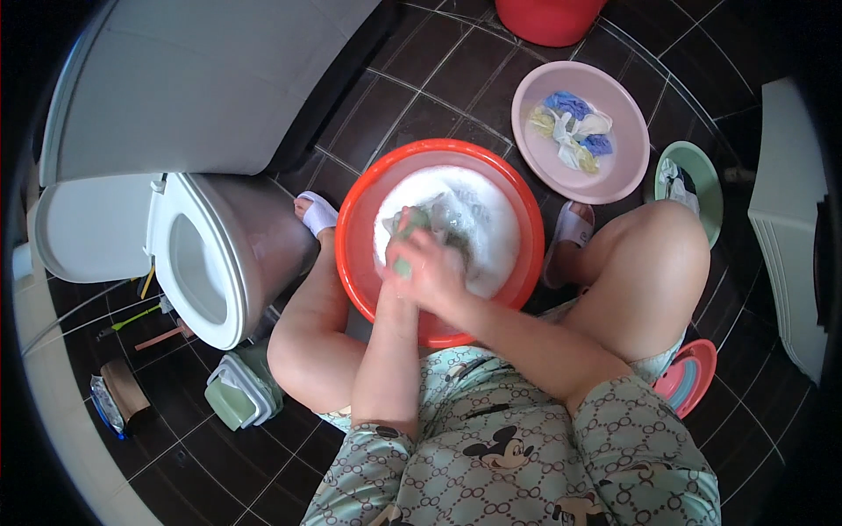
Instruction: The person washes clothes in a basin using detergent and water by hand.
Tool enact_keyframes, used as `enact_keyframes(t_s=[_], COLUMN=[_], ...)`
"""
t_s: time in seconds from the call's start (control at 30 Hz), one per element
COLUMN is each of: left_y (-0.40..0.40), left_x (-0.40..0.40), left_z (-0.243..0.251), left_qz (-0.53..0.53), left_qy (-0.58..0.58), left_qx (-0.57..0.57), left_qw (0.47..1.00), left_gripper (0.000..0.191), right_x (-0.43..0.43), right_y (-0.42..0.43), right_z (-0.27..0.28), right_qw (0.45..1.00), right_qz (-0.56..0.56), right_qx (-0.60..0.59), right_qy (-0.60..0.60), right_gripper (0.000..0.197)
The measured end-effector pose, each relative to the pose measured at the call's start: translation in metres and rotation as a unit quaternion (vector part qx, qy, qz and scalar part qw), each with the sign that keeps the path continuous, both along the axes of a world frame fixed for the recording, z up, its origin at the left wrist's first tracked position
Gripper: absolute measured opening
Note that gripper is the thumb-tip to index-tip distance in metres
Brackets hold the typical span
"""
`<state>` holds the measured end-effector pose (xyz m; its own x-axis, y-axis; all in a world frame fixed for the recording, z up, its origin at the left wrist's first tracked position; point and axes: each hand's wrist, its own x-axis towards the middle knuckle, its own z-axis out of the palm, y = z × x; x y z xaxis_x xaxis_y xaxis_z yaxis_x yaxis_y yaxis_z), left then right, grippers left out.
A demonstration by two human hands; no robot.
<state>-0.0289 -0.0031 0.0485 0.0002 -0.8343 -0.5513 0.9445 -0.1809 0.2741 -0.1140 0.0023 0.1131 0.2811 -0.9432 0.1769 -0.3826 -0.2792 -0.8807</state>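
A red-rimmed basin (439, 339) stands on the floor between my knees, with white suds (493, 243) over the water. Over it my hands are pressed together, blurred by motion. A wet, pale green cloth (412, 222) is bunched between them. My left hand (398, 248) grips the cloth from the left, mostly covered by the other. Lying across it, my right hand (429, 268) has its fingers closed around the same cloth. Beneath them a greyish translucent bundle (454, 207), perhaps wet fabric, shows in the foam.
A pink basin (579, 187) with wet blue, white and yellow cloths stands at the upper right. Beside it are a green basin (707, 191) with fabric and a red bucket (551, 23). A toilet (233, 289) is on the left, with a small bin (247, 388) below it.
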Motion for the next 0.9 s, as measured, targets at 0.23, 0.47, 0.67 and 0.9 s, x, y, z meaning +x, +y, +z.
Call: enact_keyframes(t_s=[0.23, 0.47, 0.67, 0.9], left_y=[0.002, -0.019, -0.011, -0.019], left_x=[0.011, -0.032, -0.019, 0.01], left_z=[-0.019, 0.052, 0.032, 0.01], left_qz=[-0.052, -0.022, 0.007, 0.064], left_qy=[-0.111, -0.135, -0.161, -0.163], left_qx=[0.094, 0.167, 0.159, 0.235], left_qw=[0.988, 0.976, 0.974, 0.956], left_gripper=[0.036, 0.03, 0.023, 0.032], right_x=[-0.006, -0.028, -0.015, -0.036], right_y=[-0.015, -0.05, -0.03, -0.094], right_z=[-0.006, -0.023, -0.022, -0.084], right_qw=[0.995, 0.989, 0.994, 0.938], right_qz=[-0.031, -0.097, -0.074, -0.013], right_qx=[0.057, 0.061, 0.078, 0.341], right_qy=[0.07, 0.09, 0.003, 0.068], right_gripper=[0.019, 0.015, 0.021, 0.045])
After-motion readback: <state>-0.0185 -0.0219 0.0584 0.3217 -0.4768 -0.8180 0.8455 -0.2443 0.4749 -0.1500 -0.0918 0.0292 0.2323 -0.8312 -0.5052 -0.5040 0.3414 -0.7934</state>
